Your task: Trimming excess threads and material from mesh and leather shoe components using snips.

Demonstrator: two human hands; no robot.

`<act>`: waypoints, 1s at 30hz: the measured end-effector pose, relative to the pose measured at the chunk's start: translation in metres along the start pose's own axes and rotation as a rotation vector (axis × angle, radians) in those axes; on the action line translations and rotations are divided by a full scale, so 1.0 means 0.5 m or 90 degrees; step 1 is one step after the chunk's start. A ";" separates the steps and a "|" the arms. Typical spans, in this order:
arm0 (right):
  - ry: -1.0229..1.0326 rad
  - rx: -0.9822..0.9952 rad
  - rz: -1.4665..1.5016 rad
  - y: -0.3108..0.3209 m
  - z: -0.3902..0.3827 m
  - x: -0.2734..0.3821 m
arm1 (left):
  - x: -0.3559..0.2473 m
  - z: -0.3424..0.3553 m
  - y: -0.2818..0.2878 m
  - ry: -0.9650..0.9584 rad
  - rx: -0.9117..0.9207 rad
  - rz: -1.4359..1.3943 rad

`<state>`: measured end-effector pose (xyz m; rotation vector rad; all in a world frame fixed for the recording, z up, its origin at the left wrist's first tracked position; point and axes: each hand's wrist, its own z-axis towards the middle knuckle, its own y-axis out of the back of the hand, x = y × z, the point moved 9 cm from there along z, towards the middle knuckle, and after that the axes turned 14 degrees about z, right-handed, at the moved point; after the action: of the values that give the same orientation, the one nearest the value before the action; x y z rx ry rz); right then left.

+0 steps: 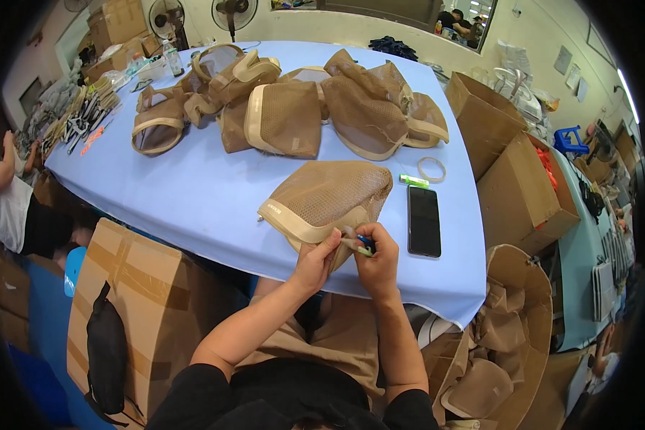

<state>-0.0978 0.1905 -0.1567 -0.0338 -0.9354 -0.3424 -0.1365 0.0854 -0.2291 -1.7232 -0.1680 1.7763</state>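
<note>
A brown mesh bag (pixel 330 190) with a tan fabric band lies on its side at the table's near edge. My left hand (pixel 314 266) pinches the near end of its tan band between thumb and fingers. Close against it, my right hand (pixel 380 261) is closed around a small blue and pale green tool (pixel 366 249), perhaps thread snips; the fingers cover much of it. The tool's tip is at the band, beside my left thumb. Right of the bag lie a black phone (pixel 423 221), a small green-and-white packet (pixel 413 180) and a tape roll (pixel 431 170).
Several similar brown mesh bags (pixel 287 118) are heaped across the far side of the blue-covered table (pixel 193 208). A large carton (pixel 136 287) with a black pouch (pixel 107 351) stands at left. An open carton (pixel 530 287) of brown pieces is at right. Another person (pixel 11 193) sits far left.
</note>
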 end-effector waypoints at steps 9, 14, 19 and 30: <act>-0.335 -0.028 0.419 0.049 -0.050 -0.078 | -0.017 0.008 0.003 -0.008 -0.044 -0.049; -0.191 -0.070 0.261 0.070 -0.065 -0.067 | -0.012 0.010 0.009 0.012 -0.048 -0.068; -0.133 -0.089 0.109 0.071 -0.083 -0.076 | -0.020 0.010 0.006 0.011 -0.031 -0.070; -0.070 -0.113 0.059 0.053 -0.072 -0.066 | -0.021 0.008 0.005 0.012 -0.037 -0.058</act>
<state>-0.0795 0.2183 -0.2013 -0.2599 -1.0072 -0.3392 -0.1420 0.0794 -0.2210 -1.7444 -0.2887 1.7035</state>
